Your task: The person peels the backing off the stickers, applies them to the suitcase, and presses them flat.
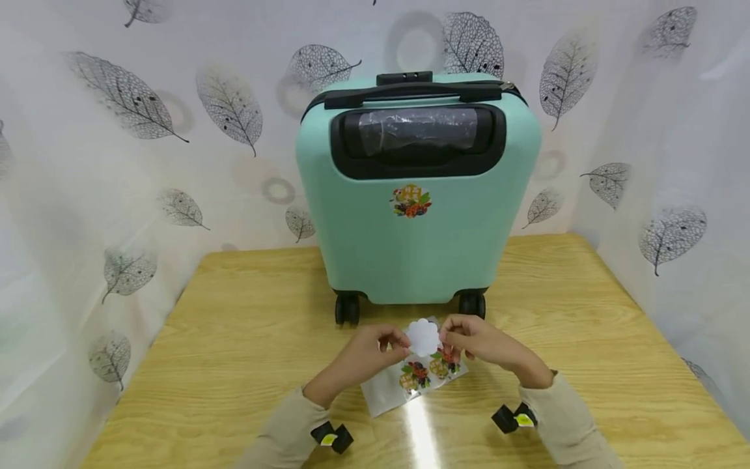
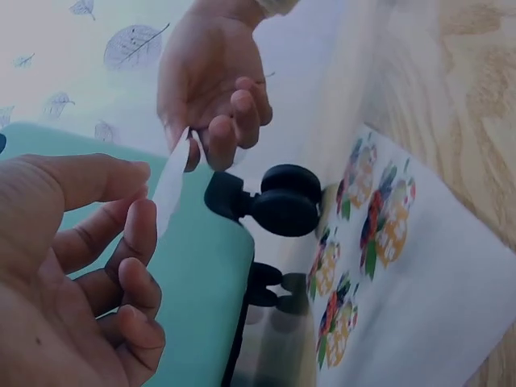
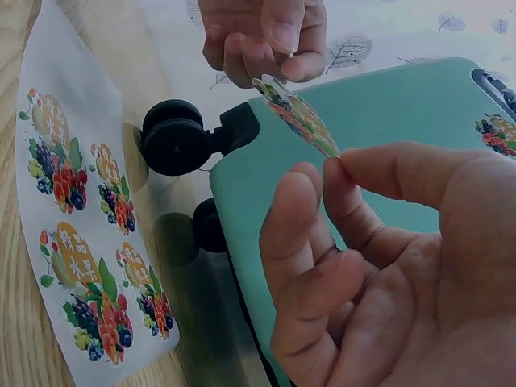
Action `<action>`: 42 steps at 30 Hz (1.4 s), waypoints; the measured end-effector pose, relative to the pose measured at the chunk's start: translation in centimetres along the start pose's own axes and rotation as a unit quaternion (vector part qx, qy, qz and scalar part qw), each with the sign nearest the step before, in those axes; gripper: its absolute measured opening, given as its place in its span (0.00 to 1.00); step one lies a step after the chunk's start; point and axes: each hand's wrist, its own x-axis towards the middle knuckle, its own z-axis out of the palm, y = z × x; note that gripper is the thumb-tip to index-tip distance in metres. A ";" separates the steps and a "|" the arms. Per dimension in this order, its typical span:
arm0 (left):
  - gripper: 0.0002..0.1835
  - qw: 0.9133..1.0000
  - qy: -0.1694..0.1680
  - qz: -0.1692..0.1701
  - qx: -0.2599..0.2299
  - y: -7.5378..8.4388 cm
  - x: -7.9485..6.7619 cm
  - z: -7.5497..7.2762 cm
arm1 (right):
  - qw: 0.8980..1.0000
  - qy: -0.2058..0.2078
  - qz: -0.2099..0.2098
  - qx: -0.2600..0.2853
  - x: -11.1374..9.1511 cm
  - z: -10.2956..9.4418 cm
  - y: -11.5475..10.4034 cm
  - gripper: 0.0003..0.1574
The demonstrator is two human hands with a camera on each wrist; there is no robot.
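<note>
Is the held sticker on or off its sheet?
Off: left hand and right hand hold the sticker; both wrist views show it apart from the sheet.

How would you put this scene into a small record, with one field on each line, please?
Left hand: pinches one edge of the sticker
Right hand: pinches the opposite edge
Sticker: scalloped; white back towards the head camera, fruit print on the other side
Suitcase: mint green, upright on the table
Decal: fruit print, on the suitcase's front, below the black handle recess
Sheet: on the table, below the hands; four fruit prints visible in the right wrist view
Backdrop: pale, with leaf pattern
</note>
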 end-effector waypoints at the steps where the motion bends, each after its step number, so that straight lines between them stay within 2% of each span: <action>1: 0.04 1.000 0.001 0.004 0.003 0.1 0.2 0.2 | 1.000 0.001 -0.001 0.001 0.0 0.0 0.0 0.19; 9: 0.05 0.998 0.045 0.013 0.052 0.5 0.6 1.1 | 1.000 0.007 -0.004 0.009 -0.2 0.3 -0.4 0.20; 14: 0.06 0.997 0.058 0.014 0.055 0.5 0.4 1.2 | 1.000 0.010 -0.006 0.008 -0.3 0.5 -0.5 0.20; 20: 0.09 0.996 0.056 0.027 0.065 0.3 0.6 1.4 | 1.000 0.012 0.000 0.019 -0.1 0.5 -0.4 0.19; 30: 0.07 0.996 0.039 0.043 0.061 0.1 0.7 1.5 | 0.999 0.005 -0.002 0.042 0.1 0.7 -0.3 0.20; 35: 0.01 0.995 0.053 0.056 0.068 0.0 0.8 1.5 | 0.999 0.013 -0.006 0.032 0.2 0.6 -0.5 0.19; 42: 0.02 0.997 0.056 0.048 0.033 -0.4 1.0 1.7 | 0.999 0.020 -0.006 0.034 0.2 0.4 -0.7 0.17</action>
